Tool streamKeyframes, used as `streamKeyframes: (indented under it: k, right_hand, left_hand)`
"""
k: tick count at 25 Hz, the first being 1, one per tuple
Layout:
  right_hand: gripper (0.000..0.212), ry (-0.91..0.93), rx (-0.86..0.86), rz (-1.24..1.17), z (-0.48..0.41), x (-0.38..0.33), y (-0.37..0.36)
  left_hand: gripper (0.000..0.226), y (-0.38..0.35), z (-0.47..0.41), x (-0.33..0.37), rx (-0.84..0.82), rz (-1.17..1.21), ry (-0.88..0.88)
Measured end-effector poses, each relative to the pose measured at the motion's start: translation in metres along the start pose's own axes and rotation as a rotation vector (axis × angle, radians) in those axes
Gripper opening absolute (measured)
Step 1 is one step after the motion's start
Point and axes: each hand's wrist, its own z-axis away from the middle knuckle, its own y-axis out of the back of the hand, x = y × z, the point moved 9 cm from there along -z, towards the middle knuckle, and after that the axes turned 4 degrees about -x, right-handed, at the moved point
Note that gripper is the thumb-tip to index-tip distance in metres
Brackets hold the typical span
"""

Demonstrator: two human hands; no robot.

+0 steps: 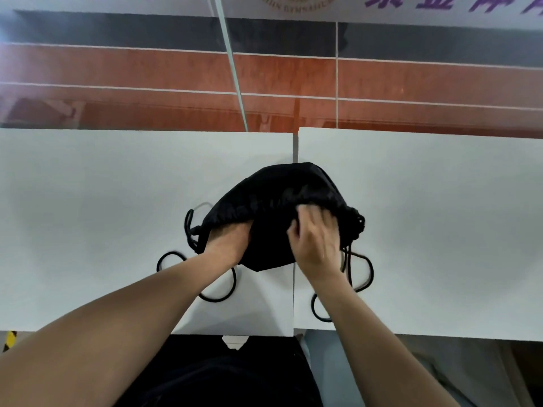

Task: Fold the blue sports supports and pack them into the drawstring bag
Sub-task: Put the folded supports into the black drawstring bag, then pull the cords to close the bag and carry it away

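Right grip (316, 239): fingers curled and pinched on the black fabric at the mouth of the bag (279, 207), thumb side toward the centre, some motion blur on the knuckles. Left hand (227, 240): pushed into the bag opening from the near left; its fingers were buried under the fabric, so I could not tell whether that grip was spread or pressed together.

I logged the bag as sitting mid-counter, straddling the seam where the two white panels of the counter (102, 201) met. It looked bulged and rounded at its far end, with the mouth facing me. The blue supports were not visible anywhere on the surface; whether they were inside the bag could not be confirmed from the head view.

Black cords (223, 298) trailed from both sides of the mouth. On the left they looped on the counter beside and under the left wrist; on the right they hung in loops just beside the right forearm, toward the near edge.

Both forearms were bare and reached in from the near edge. Behind the counter I noted a red-brown and grey wall (147, 71) with white lines.
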Motion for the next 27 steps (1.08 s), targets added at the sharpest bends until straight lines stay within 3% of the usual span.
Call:
streamKeyframes:
  k: [2, 4, 6, 8, 9, 11, 13, 15, 18, 22, 25, 27]
  right_hand:
    - [0.014, 0.051, -0.149, -0.030, 0.008, -0.010, -0.016]
    - [0.016, 0.023, -0.173, -0.132, -0.002, -0.008, -0.007]
    - [0.013, 0.024, 0.032, -0.271, -0.012, -0.001, 0.039]
    - [0.012, -0.110, 0.253, -0.380, -0.011, 0.035, 0.082]
    - [0.025, -0.235, 0.266, -0.412, -0.009, 0.060, 0.087]
    - [0.065, -0.458, -0.019, -0.408, -0.006, 0.100, 0.060]
    - [0.085, -0.491, -0.391, -0.415, 0.005, 0.108, 0.020]
    - [0.075, -0.462, -0.482, -0.481, 0.014, 0.104, 0.004]
    - [0.040, -0.532, -0.397, -0.518, 0.022, 0.109, 0.007]
    - [0.030, -0.589, -0.264, -0.556, 0.035, 0.106, 0.037]
    - [0.024, -0.589, -0.135, -0.592, 0.038, 0.101, 0.067]
    - [0.024, -0.607, -0.064, -0.607, 0.038, 0.097, 0.089]
  left_hand:
    - [0.030, 0.003, 0.000, 0.005, -0.009, -0.073, -0.020]
    - [0.030, 0.004, 0.001, 0.010, -0.052, -0.081, -0.024]
    - [0.030, 0.013, 0.009, 0.018, -0.031, -0.078, -0.064]
    - [0.027, 0.039, 0.036, 0.031, 0.175, -0.023, -0.181]
    - [0.025, 0.054, 0.055, 0.034, 0.302, 0.028, -0.249]
    - [0.029, 0.077, 0.089, 0.024, 0.497, 0.083, -0.282]
    - [0.058, 0.080, 0.092, -0.015, 0.479, 0.200, -0.054]
    - [0.077, 0.055, 0.083, -0.059, 0.246, 0.383, 0.232]
    - [0.062, 0.024, 0.078, -0.084, 0.042, 0.511, 0.346]
    - [0.028, 0.029, 0.086, -0.090, 0.059, 0.412, 0.290]
    - [0.008, 0.069, 0.099, -0.089, 0.258, 0.581, 0.157]
    - [0.007, 0.100, 0.105, -0.086, 0.346, 0.780, 0.089]
